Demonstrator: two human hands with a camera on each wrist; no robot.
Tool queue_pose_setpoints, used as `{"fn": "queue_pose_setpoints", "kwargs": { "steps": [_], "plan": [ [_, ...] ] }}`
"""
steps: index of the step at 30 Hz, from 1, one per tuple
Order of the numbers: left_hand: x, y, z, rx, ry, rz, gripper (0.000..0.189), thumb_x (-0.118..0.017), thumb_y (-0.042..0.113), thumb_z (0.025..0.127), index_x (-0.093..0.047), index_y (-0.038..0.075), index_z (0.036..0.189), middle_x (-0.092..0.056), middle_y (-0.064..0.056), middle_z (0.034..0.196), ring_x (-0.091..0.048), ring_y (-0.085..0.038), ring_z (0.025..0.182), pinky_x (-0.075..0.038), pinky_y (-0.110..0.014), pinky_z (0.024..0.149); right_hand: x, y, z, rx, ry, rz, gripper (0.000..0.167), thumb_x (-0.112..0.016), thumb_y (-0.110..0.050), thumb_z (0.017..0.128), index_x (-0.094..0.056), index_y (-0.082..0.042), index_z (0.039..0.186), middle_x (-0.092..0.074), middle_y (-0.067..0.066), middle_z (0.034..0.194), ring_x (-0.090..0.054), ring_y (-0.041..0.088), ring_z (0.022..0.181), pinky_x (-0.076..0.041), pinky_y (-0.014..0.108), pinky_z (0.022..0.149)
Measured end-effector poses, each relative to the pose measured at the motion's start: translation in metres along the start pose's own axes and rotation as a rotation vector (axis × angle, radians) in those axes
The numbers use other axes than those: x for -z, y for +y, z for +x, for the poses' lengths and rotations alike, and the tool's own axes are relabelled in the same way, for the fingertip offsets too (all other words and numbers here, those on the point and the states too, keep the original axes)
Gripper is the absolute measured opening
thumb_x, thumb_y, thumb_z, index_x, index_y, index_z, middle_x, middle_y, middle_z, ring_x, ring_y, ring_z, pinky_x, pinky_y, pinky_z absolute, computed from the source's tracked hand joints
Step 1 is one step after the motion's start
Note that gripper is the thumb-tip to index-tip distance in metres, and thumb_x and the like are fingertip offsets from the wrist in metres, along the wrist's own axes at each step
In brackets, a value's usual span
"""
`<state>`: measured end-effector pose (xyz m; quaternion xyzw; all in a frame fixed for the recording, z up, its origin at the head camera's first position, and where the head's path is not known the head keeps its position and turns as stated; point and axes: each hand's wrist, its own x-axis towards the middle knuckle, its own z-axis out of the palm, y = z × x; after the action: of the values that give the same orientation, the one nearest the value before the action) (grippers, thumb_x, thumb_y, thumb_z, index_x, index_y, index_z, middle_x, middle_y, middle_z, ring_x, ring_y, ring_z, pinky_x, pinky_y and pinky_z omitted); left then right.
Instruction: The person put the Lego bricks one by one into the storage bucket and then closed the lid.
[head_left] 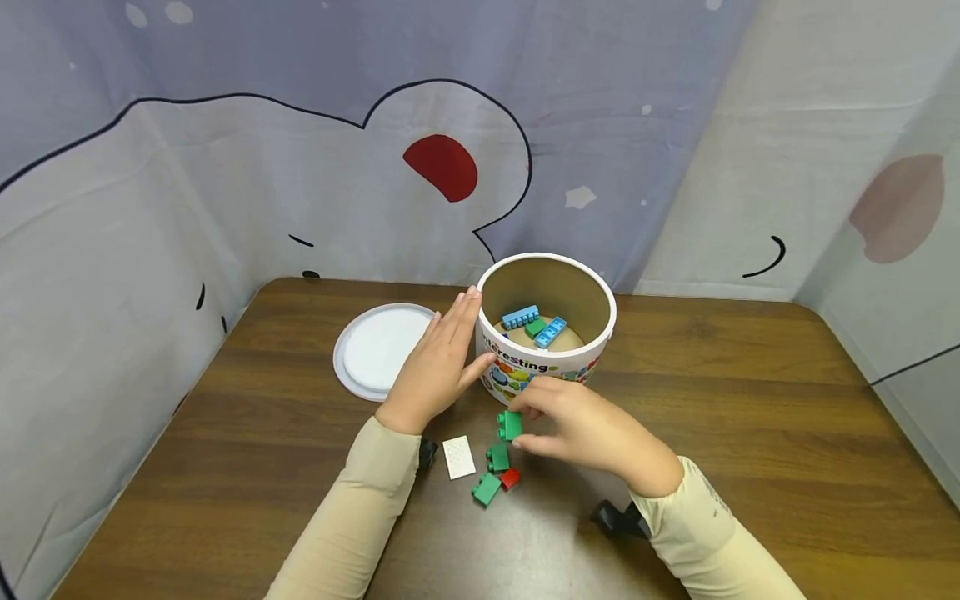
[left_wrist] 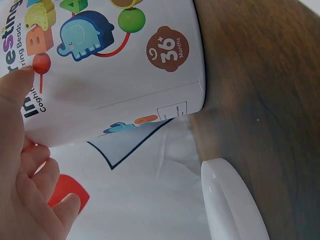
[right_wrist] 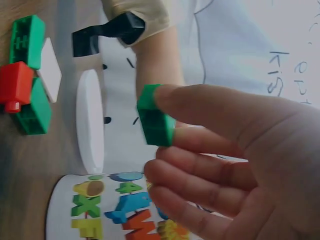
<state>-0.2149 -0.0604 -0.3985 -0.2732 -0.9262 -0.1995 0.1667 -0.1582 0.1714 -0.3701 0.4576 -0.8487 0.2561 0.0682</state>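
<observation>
Wood-grain table (head_left: pixel 750 400): brown, far corners rounded. Creased, printed cloth backdrop (head_left: pixel 315 167): runs along left, far and right sides; bears a red patch (head_left: pixel 444 169), with a white star (head_left: pixel 580 197) to its right.

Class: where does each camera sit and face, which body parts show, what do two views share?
Head: worn there, facing forward and down at the bucket; left hand, right hand, sleeves show.
Left wrist: worn there, facing the bucket's side; left hand shows.
Right wrist: worn there, facing the pinched green block; right hand, left arm show.
Head and right wrist share the green block and lid.
</observation>
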Motion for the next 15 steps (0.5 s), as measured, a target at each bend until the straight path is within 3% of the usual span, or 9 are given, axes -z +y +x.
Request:
{"fn": "queue_pose_setpoints", "kwargs": {
  "steps": [9,15],
  "plan": [
    [-0.001,-0.001,0.0,-0.004,0.008,-0.001,0.083,-0.064,0.036,0.101,-0.017,0.005,0.162,-0.02,-0.011,0.168,-0.019,-0.024,0.154,-0.022,-0.051,0.122,0.014,0.003,0.0,0.093,0.277,0.048,0.036,-0.09,-0.01,0.074,-0.073,-0.005,0.106,-0.071,0.002,0.1,-0.069,0.017,0.088,-0.057,0.027,0.078],
    [-0.002,-0.001,0.001,-0.004,0.014,-0.004,0.083,-0.064,0.036,0.101,-0.017,0.005,0.162,-0.02,-0.011,0.168,-0.019,-0.024,0.154,-0.021,-0.051,0.122,0.023,0.006,0.0,0.081,0.459,0.087,0.035,-0.084,-0.028,0.086,-0.074,-0.003,0.108,-0.072,0.005,0.098,-0.069,0.018,0.087,-0.055,0.022,0.081]
  ]
}}
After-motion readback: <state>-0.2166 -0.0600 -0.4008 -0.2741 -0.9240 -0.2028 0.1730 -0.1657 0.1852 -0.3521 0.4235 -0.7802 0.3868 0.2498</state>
